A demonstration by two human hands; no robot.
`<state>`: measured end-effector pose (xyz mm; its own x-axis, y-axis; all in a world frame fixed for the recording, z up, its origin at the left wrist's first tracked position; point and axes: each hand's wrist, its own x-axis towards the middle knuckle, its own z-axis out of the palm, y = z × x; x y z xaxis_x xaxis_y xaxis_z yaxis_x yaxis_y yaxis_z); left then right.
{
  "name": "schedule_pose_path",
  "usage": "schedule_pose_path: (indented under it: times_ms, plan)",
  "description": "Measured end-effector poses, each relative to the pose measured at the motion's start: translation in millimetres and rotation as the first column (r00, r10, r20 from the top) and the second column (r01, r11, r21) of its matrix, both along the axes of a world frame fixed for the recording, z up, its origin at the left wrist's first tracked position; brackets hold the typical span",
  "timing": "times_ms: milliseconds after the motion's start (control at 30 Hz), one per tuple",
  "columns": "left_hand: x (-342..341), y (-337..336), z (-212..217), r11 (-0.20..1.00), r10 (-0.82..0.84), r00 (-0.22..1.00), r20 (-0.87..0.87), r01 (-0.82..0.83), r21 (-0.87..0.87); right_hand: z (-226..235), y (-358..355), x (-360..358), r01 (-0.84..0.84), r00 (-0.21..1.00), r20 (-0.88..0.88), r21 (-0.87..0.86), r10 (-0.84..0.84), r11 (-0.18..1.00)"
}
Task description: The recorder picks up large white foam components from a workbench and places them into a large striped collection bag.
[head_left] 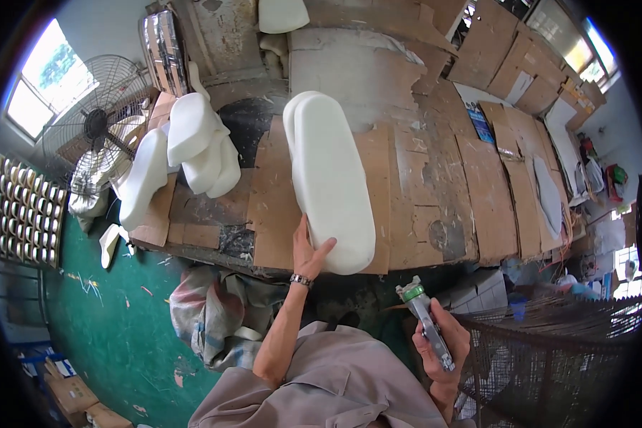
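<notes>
A long white moulded pad [335,178], rounded at both ends, lies on the cardboard-covered table before me, with a second similar pad [290,118] showing along its left side. My left hand [309,251] grips the near left edge of the top pad, thumb over its face and fingers along the side. Off the table's front edge, my right hand [441,342] is wrapped round a grey handheld power tool [428,321] with a green collar and a small metal head. The tool's exact kind cannot be made out. Its head points up toward the table.
White moulded pieces [196,135] are piled at the table's left, beside a caged fan [96,125]. A rack of white-edged pieces [25,210] stands far left. A woven sack [210,314] sits under the front edge; a wire-mesh frame [549,357] stands at my right.
</notes>
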<state>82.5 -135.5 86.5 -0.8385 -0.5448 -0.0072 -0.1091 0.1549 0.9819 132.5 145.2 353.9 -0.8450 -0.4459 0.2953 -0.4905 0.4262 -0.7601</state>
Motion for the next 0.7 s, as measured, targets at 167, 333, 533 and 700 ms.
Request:
schedule_pose_path:
  times_ms: [167, 333, 533, 700]
  plan:
    - [3.5, 2.6, -4.9, 0.966, 0.036, 0.996, -0.081, -0.014, 0.257, -5.0, 31.0, 15.4, 0.070, 0.997, 0.045, -0.044, -0.068, 0.997]
    - [42.4, -3.1, -10.4, 0.863, 0.016, 0.999, 0.038, -0.033, 0.504, -6.5, 65.0, 24.0, 0.036, 0.999, 0.003, -0.029, -0.036, 0.999]
    - [145.0, 10.0, -101.6, 0.899, 0.045, 0.919, 0.392, -0.208, 0.385, -6.6, 99.5, 39.3, -0.004, 0.998, 0.061, -0.091, 0.010, 0.996]
    - [284.4, 28.4, -204.1, 0.859, 0.052, 0.666, 0.744, -0.409, 0.307, -11.8, 129.0, 48.8, -0.049, 0.998, 0.030, -0.126, 0.053, 0.991]
